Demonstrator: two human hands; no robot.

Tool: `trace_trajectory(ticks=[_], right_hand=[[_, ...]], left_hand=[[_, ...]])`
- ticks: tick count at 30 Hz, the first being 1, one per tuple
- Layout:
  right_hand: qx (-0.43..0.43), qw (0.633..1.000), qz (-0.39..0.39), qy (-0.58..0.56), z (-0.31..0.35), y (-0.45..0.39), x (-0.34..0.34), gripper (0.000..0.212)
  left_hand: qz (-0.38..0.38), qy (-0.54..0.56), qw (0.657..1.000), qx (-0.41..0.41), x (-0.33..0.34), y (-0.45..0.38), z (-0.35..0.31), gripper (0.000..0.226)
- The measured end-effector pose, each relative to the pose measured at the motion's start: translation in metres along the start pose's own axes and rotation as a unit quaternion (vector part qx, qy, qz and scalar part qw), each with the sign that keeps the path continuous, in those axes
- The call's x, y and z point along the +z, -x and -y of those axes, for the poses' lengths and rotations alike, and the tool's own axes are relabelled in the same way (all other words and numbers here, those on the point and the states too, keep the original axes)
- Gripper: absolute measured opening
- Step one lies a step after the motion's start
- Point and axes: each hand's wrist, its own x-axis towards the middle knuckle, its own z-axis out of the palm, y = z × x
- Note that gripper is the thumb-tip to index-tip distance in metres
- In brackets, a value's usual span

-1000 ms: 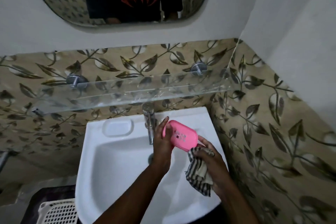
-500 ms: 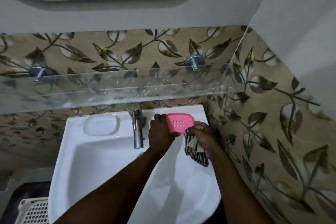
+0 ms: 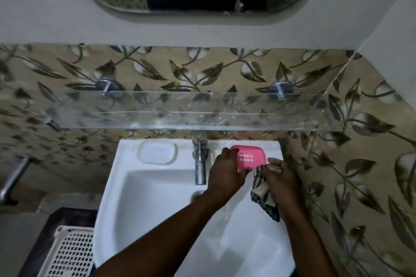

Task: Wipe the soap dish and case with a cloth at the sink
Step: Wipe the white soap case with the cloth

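Leaf-patterned wall tiles back a white ceramic sink (image 3: 144, 204) with a chrome tap (image 3: 200, 164) under a clear glass shelf (image 3: 180, 114). On the sink's back right ledge lies a pink plastic soap dish (image 3: 249, 157) with drain holes, its left edge gripped by the left hand (image 3: 225, 175). Just beside it, the right hand (image 3: 281, 180) clutches a bunched striped cloth (image 3: 263, 193).

We see the left hand (image 3: 225, 173) holding the pink soap dish (image 3: 248, 157) at the back right corner of the white sink (image 3: 144, 200), just right of the metal tap (image 3: 200, 164). Our right hand (image 3: 281, 181) grips a striped cloth (image 3: 264, 195) beside the dish. A glass shelf (image 3: 180, 114) spans the leaf-patterned tiles (image 3: 360, 175) above, and a white basket (image 3: 69, 254) sits lower left.
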Motion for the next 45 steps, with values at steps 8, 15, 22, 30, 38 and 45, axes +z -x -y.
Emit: trace_trajectory(ticks=[8, 15, 22, 30, 38, 45], right_hand=[[-0.101, 0.987, 0.114, 0.045, 0.031, 0.083, 0.078, 0.030], [-0.119, 0.985, 0.102, 0.069, 0.054, 0.109, 0.155, 0.031], [-0.144, 0.984, 0.048, 0.091, 0.039, 0.135, 0.211, 0.018], [-0.043, 0.985, 0.110, 0.126, 0.028, 0.083, 0.247, 0.044], [-0.090, 0.973, 0.196, 0.086, 0.028, 0.092, 0.217, 0.016], [-0.078, 0.948, 0.291, 0.099, 0.001, 0.110, 0.154, 0.050]], left_hand=[[-0.200, 0.095, 0.975, 0.025, -0.097, 0.054, 0.060, 0.019], [-0.294, 0.115, 0.931, -0.183, -0.138, 0.048, 0.158, 0.021], [-0.191, 0.082, 0.932, -0.296, -0.136, 0.015, 0.214, 0.035], [-0.161, 0.075, 0.929, -0.326, -0.132, 0.002, 0.217, 0.031], [-0.201, 0.164, 0.931, -0.258, -0.142, 0.034, 0.209, 0.026], [-0.206, 0.280, 0.918, -0.193, -0.147, 0.086, 0.197, 0.023]])
